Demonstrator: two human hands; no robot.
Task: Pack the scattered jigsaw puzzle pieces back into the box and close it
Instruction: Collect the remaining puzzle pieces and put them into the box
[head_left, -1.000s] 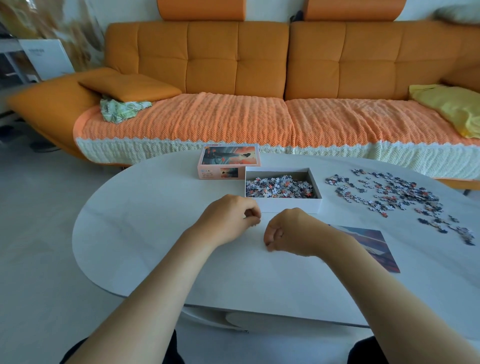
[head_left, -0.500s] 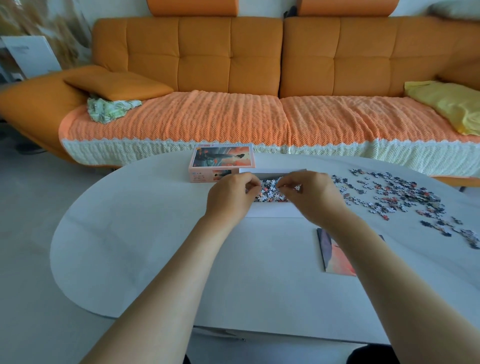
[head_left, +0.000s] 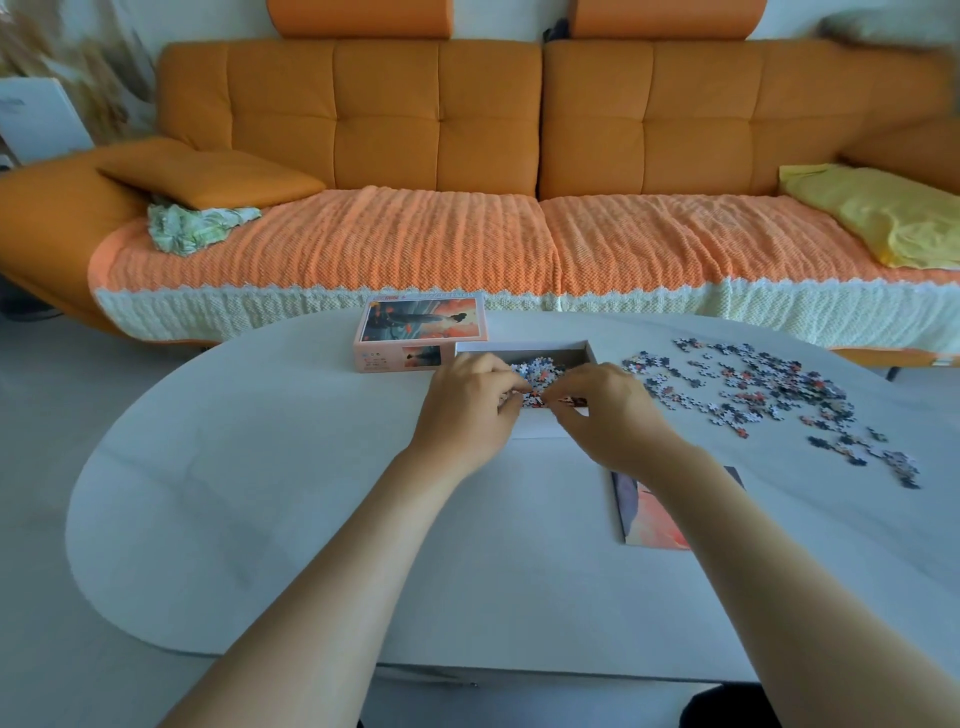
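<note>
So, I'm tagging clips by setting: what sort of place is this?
Probably a home living room: an orange sofa with a knitted throw, a white table before it, and jigsaw pieces scattered on it.

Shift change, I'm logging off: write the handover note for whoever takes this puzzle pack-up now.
Left hand and right hand: both over the open box, fingers curled among the pieces inside; pinching or not, unclear.
Lid lies beside the box, on its left.
Done: some pieces boxed.
Left: loose pieces scattered on the table right of the box, then lid on.
</note>
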